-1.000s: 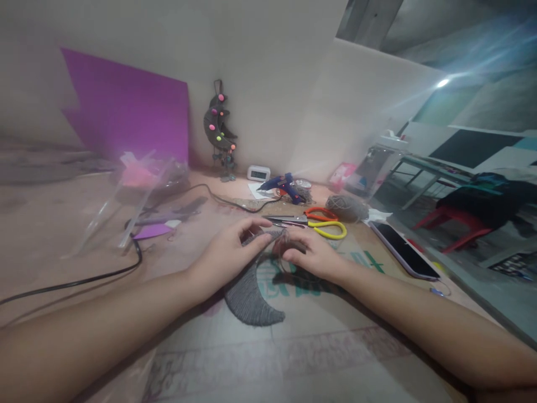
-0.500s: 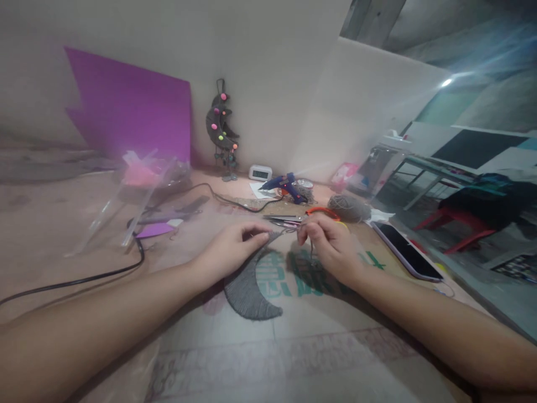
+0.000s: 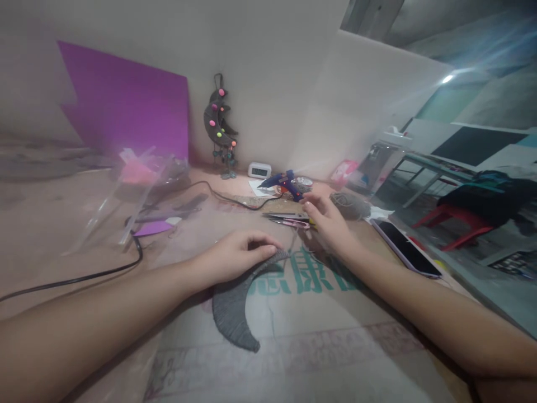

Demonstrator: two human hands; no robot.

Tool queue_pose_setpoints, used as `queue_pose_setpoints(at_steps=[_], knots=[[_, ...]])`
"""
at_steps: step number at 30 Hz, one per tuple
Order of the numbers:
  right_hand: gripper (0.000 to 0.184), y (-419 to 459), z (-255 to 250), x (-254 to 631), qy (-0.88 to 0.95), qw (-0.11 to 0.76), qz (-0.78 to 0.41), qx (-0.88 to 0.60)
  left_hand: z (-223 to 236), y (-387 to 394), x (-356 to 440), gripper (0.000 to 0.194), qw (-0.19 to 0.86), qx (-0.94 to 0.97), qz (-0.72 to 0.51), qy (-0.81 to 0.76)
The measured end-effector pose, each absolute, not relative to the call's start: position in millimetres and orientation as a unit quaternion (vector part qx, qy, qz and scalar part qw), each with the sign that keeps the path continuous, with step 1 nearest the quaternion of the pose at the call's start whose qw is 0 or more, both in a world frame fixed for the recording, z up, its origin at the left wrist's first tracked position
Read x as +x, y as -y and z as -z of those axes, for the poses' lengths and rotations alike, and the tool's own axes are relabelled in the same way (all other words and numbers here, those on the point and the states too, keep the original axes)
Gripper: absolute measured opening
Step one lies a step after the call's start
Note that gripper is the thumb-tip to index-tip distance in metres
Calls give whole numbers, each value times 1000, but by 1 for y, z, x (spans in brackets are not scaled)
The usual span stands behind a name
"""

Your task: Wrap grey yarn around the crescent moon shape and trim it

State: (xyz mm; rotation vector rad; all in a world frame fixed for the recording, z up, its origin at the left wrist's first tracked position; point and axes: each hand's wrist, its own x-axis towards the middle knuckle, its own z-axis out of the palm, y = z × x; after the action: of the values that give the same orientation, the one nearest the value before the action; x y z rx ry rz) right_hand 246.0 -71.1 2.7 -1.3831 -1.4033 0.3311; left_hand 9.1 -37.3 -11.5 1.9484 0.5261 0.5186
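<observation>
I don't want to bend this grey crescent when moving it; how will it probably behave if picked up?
Probably fairly stiff: held near its upper tip by the left hand, the grey crescent shows no obvious sag. It looks thin, so it's likely light. Its ridged, wound strands should give some grip rather than slip.

Grey crescent (image 3: 235,313) — partly behind left hand (image 3: 235,254); scissors (image 3: 283,215) — handles mostly behind right hand (image 3: 329,224); clock (image 3: 259,170) digits blurred.
</observation>
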Motion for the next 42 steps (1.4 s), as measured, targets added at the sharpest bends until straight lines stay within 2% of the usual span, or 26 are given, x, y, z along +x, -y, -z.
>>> queue_pose_setpoints(at_steps=[4, 7, 10, 13, 18, 20, 24, 26, 29, 33, 36, 39, 42], knots=[[26, 85, -4, 235, 669, 504, -74, -542, 17, 33, 11, 25, 546, 765, -260, -223], [32, 101, -8, 225, 787, 415, -8, -457, 17, 32, 13, 24, 567, 742, -278, -225], [43, 110, -7, 218, 877, 302, 107, -358, 15, 30, 13, 22, 564, 738, -289, -232], [30, 114, -5, 213, 898, 221, 229, -303, 15, 27, 14, 20, 554, 742, -287, -246], [16, 121, -6, 209, 896, 165, 300, -283, 17, 28, 15, 21, 577, 723, -273, -265], [14, 122, -7, 209, 888, 171, 308, -296, 16, 33, 15, 22, 614, 687, -280, -268], [4, 117, -6, 210, 865, 241, 284, -336, 17, 38, 15, 26, 726, 566, -300, -251], [3, 114, -5, 210, 855, 274, 259, -356, 20, 37, 16, 29, 746, 556, -287, -229], [4, 112, -4, 208, 847, 302, 218, -379, 25, 34, 18, 35, 700, 632, -277, -184], [11, 112, -3, 207, 849, 318, 165, -387, 25, 36, 17, 41, 583, 736, -306, -158], [20, 114, -3, 206, 852, 327, 130, -387, 23, 37, 15, 50, 549, 761, -304, -164], [30, 116, -3, 205, 854, 331, 99, -389, 23, 32, 14, 32, 482, 796, -319, -181], [37, 118, -5, 204, 854, 333, 66, -394, 21, 31, 15, 30, 482, 778, -331, -227]])
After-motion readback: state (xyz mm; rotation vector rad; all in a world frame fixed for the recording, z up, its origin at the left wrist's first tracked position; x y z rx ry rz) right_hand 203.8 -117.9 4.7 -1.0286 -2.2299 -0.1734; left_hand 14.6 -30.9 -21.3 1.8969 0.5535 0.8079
